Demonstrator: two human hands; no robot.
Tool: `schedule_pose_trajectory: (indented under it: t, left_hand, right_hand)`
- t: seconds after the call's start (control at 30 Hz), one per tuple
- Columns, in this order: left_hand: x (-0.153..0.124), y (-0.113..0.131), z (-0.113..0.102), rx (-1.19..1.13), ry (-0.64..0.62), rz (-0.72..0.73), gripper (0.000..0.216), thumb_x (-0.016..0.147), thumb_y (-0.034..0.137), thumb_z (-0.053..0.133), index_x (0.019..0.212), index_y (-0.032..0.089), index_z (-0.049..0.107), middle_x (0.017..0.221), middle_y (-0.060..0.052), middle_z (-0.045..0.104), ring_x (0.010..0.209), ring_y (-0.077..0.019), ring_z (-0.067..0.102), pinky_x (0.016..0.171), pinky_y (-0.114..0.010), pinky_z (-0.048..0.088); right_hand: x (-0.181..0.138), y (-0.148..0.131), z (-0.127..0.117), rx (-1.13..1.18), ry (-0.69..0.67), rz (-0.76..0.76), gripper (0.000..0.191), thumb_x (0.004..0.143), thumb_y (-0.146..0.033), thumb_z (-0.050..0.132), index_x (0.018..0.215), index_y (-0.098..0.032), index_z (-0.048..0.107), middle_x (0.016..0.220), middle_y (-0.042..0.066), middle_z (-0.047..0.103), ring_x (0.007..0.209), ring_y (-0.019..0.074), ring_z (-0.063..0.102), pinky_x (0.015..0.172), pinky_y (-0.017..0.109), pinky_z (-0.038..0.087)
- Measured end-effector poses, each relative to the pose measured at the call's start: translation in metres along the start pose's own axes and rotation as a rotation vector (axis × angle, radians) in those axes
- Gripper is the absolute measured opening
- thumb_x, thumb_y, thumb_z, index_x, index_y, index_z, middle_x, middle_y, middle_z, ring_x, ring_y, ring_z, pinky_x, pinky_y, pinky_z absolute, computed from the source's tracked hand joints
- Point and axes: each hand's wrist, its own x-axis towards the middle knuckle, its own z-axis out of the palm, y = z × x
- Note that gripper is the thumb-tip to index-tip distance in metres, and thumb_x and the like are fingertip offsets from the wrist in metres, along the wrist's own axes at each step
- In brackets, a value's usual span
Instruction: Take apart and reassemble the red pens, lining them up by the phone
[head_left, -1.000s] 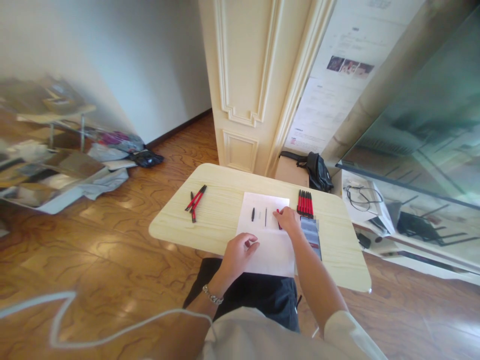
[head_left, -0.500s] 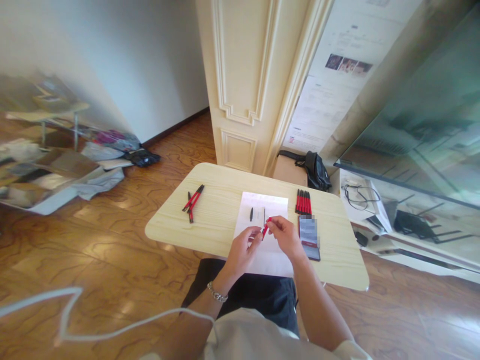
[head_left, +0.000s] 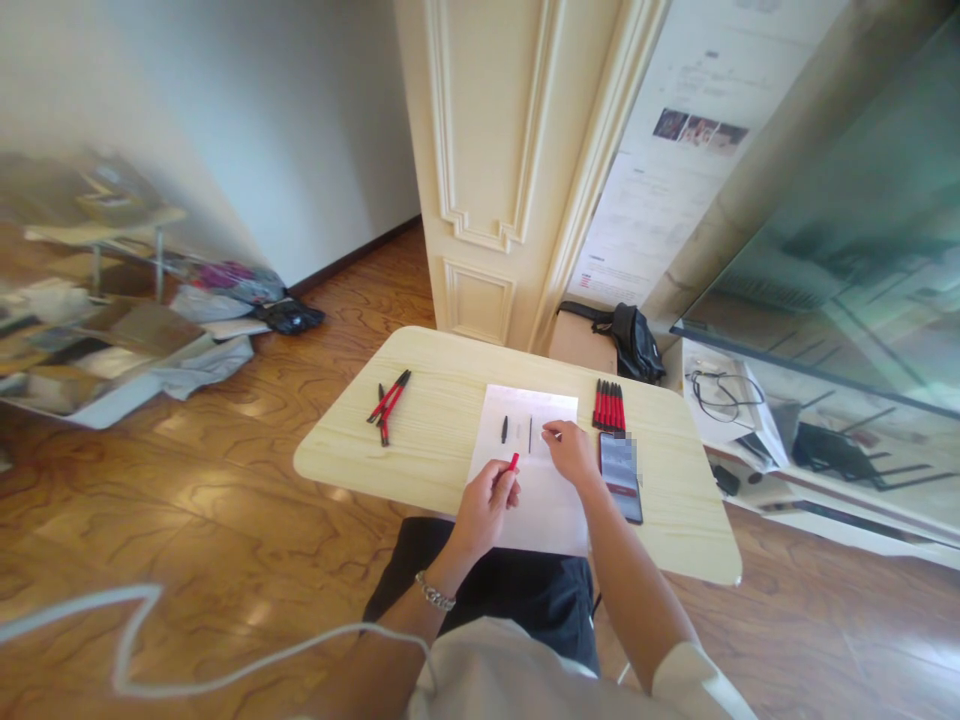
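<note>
My left hand [head_left: 484, 506] is closed around a red pen barrel [head_left: 511, 464] whose end pokes out above the fingers. It hovers over a white sheet of paper [head_left: 534, 505] on the pale wooden table [head_left: 435, 440]. My right hand [head_left: 571, 449] rests pinched on the sheet near a thin refill [head_left: 530, 434]. A small black pen part [head_left: 505, 429] lies to the left of the refill. Whether the right fingers hold anything is hidden.
A row of several red and black pens [head_left: 609, 406] lies right of the sheet, with a dark phone [head_left: 621, 475] below them. A few crossed pens [head_left: 388, 403] lie at the table's left. A black bag [head_left: 634, 341] sits behind the table, clutter [head_left: 150, 330] on the floor at left.
My hands met over the sheet with the red barrel between them. Now they are apart: the left keeps the barrel and the right has gone back toward the parts on the paper.
</note>
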Motion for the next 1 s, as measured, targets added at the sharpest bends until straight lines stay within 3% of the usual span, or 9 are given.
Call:
schedule_pose_trajectory:
  t: [0.33,0.47,0.6,0.67,1.0]
  left_hand:
    - [0.000,0.002,-0.003,0.063,-0.005,0.023,0.024,0.093,0.040,0.043,0.093,0.018,0.054,0.070,0.001,0.056,0.057,-0.0106,0.051,0.057,-0.024,0.040]
    - [0.000,0.004,-0.003,0.080,-0.016,0.030,0.024,0.093,0.039,0.043,0.094,0.019,0.055,0.071,0.001,0.057,0.057,-0.0108,0.051,0.059,-0.024,0.041]
    - [0.000,0.004,-0.002,0.076,-0.024,0.030,0.024,0.092,0.040,0.045,0.097,0.019,0.056,0.073,0.000,0.059,0.058,-0.0112,0.052,0.059,-0.024,0.042]
    - [0.001,0.004,-0.001,0.072,-0.026,0.025,0.025,0.092,0.040,0.045,0.097,0.018,0.057,0.072,-0.001,0.059,0.058,-0.0114,0.053,0.059,-0.024,0.042]
    - [-0.001,0.009,0.002,0.087,-0.042,0.009,0.027,0.091,0.042,0.046,0.097,0.018,0.058,0.072,-0.001,0.060,0.059,-0.0126,0.055,0.058,-0.025,0.042]
  right_hand:
    - [0.006,0.004,0.021,-0.206,0.018,0.022,0.017,0.083,-0.023,0.054,0.085,-0.017,0.070,0.094,0.012,0.067,0.086,0.0208,0.062,0.076,0.029,0.041]
    - [0.000,0.001,0.015,0.047,0.053,0.011,0.014,0.080,-0.023,0.055,0.084,-0.018,0.068,0.081,0.007,0.068,0.076,0.0188,0.061,0.073,0.030,0.043]
    - [-0.019,-0.011,0.005,0.536,-0.037,-0.015,0.024,0.080,-0.031,0.057,0.096,-0.017,0.067,0.075,0.004,0.067,0.063,0.0151,0.058,0.061,0.028,0.045]
    - [-0.029,-0.020,0.000,0.669,-0.068,-0.047,0.027,0.080,-0.034,0.057,0.098,-0.017,0.068,0.077,0.004,0.067,0.062,0.0141,0.057,0.059,0.027,0.045]
    - [-0.052,-0.037,-0.008,0.637,-0.082,-0.040,0.024,0.078,-0.037,0.063,0.091,-0.019,0.071,0.066,0.002,0.063,0.062,0.0142,0.055,0.057,0.025,0.042]
